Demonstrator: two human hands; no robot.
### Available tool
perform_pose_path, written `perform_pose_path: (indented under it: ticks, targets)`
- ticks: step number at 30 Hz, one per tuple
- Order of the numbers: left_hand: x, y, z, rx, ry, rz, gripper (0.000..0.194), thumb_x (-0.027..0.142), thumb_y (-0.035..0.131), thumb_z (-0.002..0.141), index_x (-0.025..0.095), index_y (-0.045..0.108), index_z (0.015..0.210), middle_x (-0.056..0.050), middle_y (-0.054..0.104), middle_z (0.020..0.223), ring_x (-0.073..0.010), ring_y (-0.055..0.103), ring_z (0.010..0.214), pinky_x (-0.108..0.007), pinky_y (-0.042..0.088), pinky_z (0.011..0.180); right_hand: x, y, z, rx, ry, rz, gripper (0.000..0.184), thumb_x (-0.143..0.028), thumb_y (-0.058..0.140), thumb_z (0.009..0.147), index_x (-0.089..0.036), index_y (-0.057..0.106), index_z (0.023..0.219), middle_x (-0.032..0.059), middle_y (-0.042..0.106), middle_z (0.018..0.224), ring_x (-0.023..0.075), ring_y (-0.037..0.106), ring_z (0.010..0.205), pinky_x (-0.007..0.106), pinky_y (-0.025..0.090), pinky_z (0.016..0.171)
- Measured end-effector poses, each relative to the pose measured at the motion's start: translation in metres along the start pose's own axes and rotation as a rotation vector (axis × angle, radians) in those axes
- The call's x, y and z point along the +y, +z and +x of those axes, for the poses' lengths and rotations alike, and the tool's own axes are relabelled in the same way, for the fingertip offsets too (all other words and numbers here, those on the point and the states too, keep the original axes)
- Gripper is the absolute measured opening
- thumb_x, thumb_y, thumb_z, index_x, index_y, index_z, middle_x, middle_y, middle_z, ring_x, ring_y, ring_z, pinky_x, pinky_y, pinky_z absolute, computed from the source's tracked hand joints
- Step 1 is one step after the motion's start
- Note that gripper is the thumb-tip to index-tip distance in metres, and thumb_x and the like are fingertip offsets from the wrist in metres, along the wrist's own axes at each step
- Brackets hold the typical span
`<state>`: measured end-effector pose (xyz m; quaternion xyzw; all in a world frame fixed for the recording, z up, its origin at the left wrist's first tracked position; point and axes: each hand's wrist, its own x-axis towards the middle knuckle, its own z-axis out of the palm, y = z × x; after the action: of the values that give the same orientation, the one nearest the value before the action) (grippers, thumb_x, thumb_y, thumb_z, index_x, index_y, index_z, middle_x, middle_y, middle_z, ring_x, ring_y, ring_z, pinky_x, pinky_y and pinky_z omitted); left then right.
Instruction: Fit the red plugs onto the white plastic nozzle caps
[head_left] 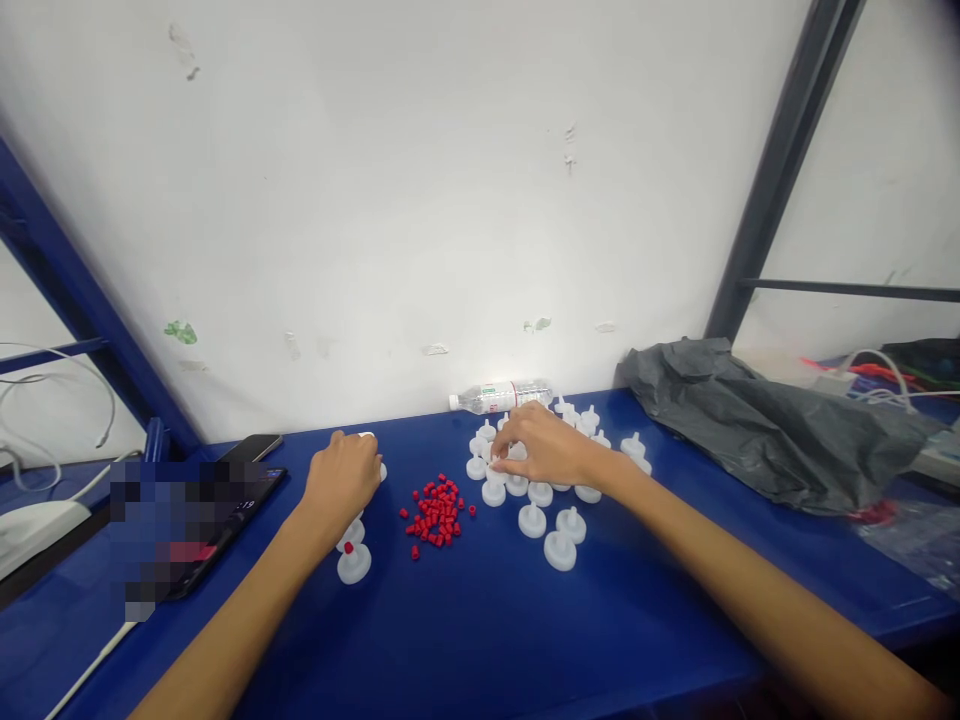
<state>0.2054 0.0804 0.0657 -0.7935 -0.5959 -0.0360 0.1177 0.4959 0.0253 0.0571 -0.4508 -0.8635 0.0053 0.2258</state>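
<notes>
A group of white nozzle caps (532, 520), round discs with a thin upright spout, stands on the blue table right of centre. My right hand (536, 442) is among them, thumb and fingertips closed around the spout of one white nozzle cap (493, 466). My left hand (341, 478) is closed with curled fingers at the left, beside more white caps; what its fingers hold is hidden. Just below it, a white cap (354, 566) has a red tip cap (349, 547) on its spout. Small red tip caps (435, 512) lie loose in a pile between my hands.
A clear plastic bottle (499, 396) lies against the wall behind the white caps. At the right is a crumpled grey plastic bag (757, 420). Two dark phones (251, 447) and a white cable (94, 665) lie at the left. Metal frame posts (780, 170) rise at both sides.
</notes>
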Motion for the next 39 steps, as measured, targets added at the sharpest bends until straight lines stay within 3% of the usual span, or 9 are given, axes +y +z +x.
perform_pose_path:
  ticks: [6, 10, 14, 18, 22, 27, 30, 33, 39]
  targets:
    - [0.012, -0.004, -0.003, 0.129, 0.086, -0.206, 0.033, 0.029, 0.039, 0.101, 0.024, 0.071, 0.110, -0.008, 0.074, 0.106, -0.0264, 0.066, 0.100, -0.035, 0.051, 0.079, -0.015, -0.001, 0.001, 0.189, -0.026, -0.037, 0.030, -0.046, 0.057, 0.098, -0.027, 0.068, 0.117, 0.0040, 0.074, 0.111, 0.0252, 0.063, 0.109, 0.047, 0.039, 0.103]
    - [0.030, -0.003, -0.011, 0.316, 0.285, -0.593, 0.024, 0.035, 0.053, 0.100, 0.028, 0.074, 0.108, -0.002, 0.075, 0.100, -0.0193, 0.066, 0.087, -0.030, 0.051, 0.078, -0.029, 0.014, 0.004, 0.244, -0.081, -0.053, 0.058, -0.054, 0.059, 0.096, -0.024, 0.048, 0.145, 0.0095, 0.065, 0.135, 0.0271, 0.058, 0.123, 0.048, 0.037, 0.108]
    - [0.041, 0.005, -0.017, 0.479, 0.470, -0.736, 0.019, 0.031, 0.058, 0.099, 0.024, 0.074, 0.106, -0.003, 0.075, 0.095, -0.0180, 0.064, 0.081, -0.030, 0.051, 0.070, -0.031, 0.025, 0.007, 0.282, -0.132, -0.079, 0.045, -0.049, 0.053, 0.101, -0.024, 0.054, 0.139, 0.0072, 0.073, 0.119, 0.0237, 0.065, 0.108, 0.047, 0.036, 0.108]
    - [0.044, 0.017, -0.015, 0.596, 0.577, -0.514, 0.020, 0.032, 0.055, 0.101, 0.020, 0.069, 0.109, -0.004, 0.075, 0.095, -0.0205, 0.061, 0.090, -0.029, 0.049, 0.067, -0.028, 0.024, 0.007, 0.305, -0.145, -0.089, 0.035, -0.045, 0.057, 0.100, -0.020, 0.065, 0.124, 0.0060, 0.076, 0.102, 0.0220, 0.068, 0.097, 0.044, 0.040, 0.102]
    - [0.048, 0.017, -0.017, 0.504, 0.559, -0.332, 0.023, 0.032, 0.046, 0.105, 0.019, 0.065, 0.101, -0.004, 0.070, 0.087, -0.0216, 0.057, 0.087, -0.028, 0.038, 0.057, -0.027, 0.024, 0.007, 0.303, -0.206, -0.103, 0.032, -0.040, 0.061, 0.099, -0.021, 0.065, 0.124, 0.0049, 0.076, 0.107, 0.0209, 0.068, 0.101, 0.046, 0.036, 0.108]
    - [0.055, 0.003, -0.026, 0.332, 0.415, -0.454, 0.039, 0.032, 0.034, 0.107, 0.021, 0.058, 0.078, 0.000, 0.058, 0.070, -0.0182, 0.053, 0.071, -0.028, 0.035, 0.059, -0.008, 0.015, 0.007, 0.318, -0.280, -0.219, 0.027, -0.031, 0.060, 0.100, -0.024, 0.064, 0.125, 0.0039, 0.075, 0.117, 0.0219, 0.068, 0.103, 0.048, 0.033, 0.109]
    - [0.048, -0.003, -0.023, 0.288, 0.326, -0.569, 0.047, 0.037, 0.027, 0.108, 0.021, 0.052, 0.071, 0.002, 0.054, 0.064, -0.0165, 0.051, 0.063, -0.029, 0.037, 0.062, 0.013, -0.001, 0.004, 0.433, -0.143, -0.307, 0.025, -0.021, 0.055, 0.100, -0.025, 0.063, 0.124, 0.0045, 0.074, 0.121, 0.0224, 0.068, 0.098, 0.049, 0.035, 0.107]
    - [0.035, 0.001, -0.013, 0.259, 0.250, -0.420, 0.045, 0.036, 0.026, 0.107, 0.022, 0.059, 0.081, -0.002, 0.062, 0.076, -0.0208, 0.058, 0.079, -0.032, 0.039, 0.068, 0.023, -0.015, 0.001, 0.529, 0.058, -0.222, 0.019, -0.020, 0.055, 0.098, -0.024, 0.064, 0.114, 0.0048, 0.073, 0.117, 0.0227, 0.068, 0.096, 0.045, 0.038, 0.101]
    - [0.019, 0.023, 0.003, 0.135, 0.297, -0.299, 0.028, 0.028, 0.042, 0.099, 0.022, 0.069, 0.098, -0.007, 0.070, 0.098, -0.0286, 0.058, 0.097, -0.035, 0.042, 0.071, 0.013, -0.023, 0.000, 0.250, 0.088, -0.046, 0.014, -0.036, 0.062, 0.095, -0.023, 0.068, 0.100, 0.0027, 0.075, 0.095, 0.0228, 0.067, 0.090, 0.046, 0.038, 0.103]
